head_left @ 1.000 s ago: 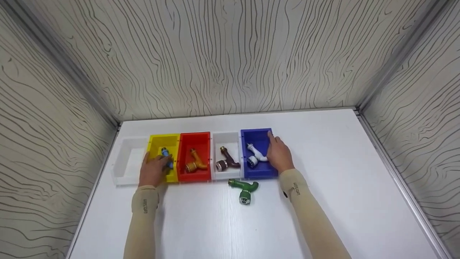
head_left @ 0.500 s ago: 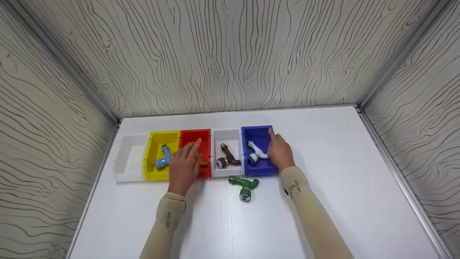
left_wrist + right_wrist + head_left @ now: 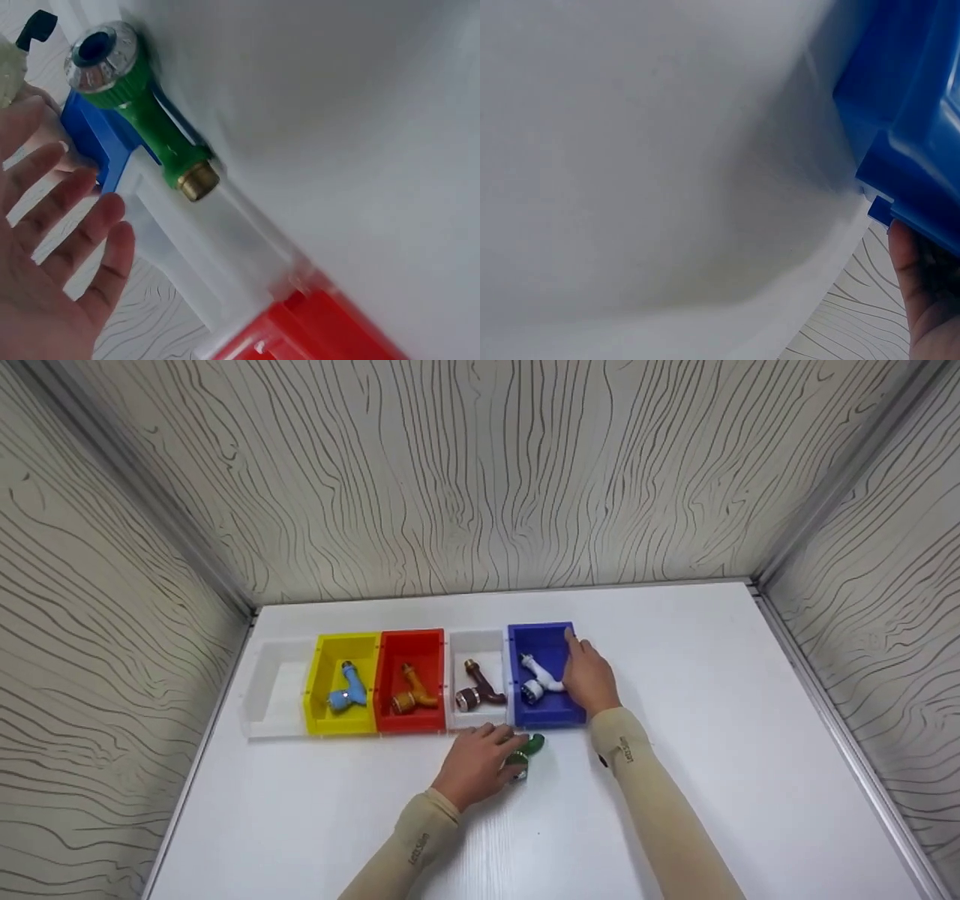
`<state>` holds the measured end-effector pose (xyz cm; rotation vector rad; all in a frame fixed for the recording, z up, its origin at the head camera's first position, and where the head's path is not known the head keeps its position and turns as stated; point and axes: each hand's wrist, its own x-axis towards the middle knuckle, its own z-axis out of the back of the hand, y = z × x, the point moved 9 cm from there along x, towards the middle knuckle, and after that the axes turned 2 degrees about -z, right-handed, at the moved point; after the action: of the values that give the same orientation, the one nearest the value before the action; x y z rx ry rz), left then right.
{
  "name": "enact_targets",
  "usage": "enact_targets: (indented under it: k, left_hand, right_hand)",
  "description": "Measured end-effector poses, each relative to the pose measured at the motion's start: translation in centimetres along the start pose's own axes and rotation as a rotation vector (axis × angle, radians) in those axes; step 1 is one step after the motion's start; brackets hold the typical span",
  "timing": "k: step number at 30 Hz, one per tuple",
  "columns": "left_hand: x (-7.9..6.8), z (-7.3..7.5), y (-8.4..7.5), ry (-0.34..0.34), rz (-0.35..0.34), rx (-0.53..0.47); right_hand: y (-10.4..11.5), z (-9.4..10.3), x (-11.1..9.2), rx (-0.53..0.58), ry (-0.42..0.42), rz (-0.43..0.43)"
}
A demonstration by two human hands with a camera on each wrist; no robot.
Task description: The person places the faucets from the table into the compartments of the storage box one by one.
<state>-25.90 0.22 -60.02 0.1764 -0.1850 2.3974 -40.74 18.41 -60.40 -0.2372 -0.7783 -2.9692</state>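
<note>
A green tap point(image 3: 534, 745) lies on the white table in front of the bins. My left hand point(image 3: 480, 761) is over it and partly covers it in the head view. In the left wrist view the fingers point(image 3: 82, 247) are spread apart, beside the green tap point(image 3: 154, 127) and not closed round it. My right hand point(image 3: 591, 679) holds the right wall of the blue bin point(image 3: 551, 720); in the right wrist view one finger lies along the outside of the blue bin point(image 3: 900, 150). A white tap point(image 3: 541, 675) lies in that bin.
To the left, in a joined row, stand a white bin point(image 3: 478, 641) with a brown tap point(image 3: 480, 688), a red bin point(image 3: 412, 641) with an orange-brown tap point(image 3: 414, 691), a yellow bin point(image 3: 319, 690) with a light-blue tap point(image 3: 349, 690), and a clear bin point(image 3: 279, 690). Patterned walls enclose the table.
My left hand has moved right from the yellow bin, passing over the red bin, to the green tap. The light-blue tap is uncovered. My right hand stays at the blue bin.
</note>
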Motion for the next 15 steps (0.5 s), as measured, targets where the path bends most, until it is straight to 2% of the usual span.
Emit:
enact_targets:
  k: [6, 12, 15]
  left_hand:
    - [0.3, -1.4, -0.7, 0.023, 0.017, -0.038]
    - [0.0, -1.7, -1.1, 0.027, 0.005, -0.179]
    - [-0.3, -1.7, -1.0, 0.048, 0.001, -0.192]
  right_hand:
    - [0.2, 0.2, 0.0, -0.005, -0.016, 0.009]
    - [0.3, 0.1, -0.1, -0.007, -0.027, 0.032]
    - [0.3, 0.2, -0.2, -0.010, -0.044, 0.043]
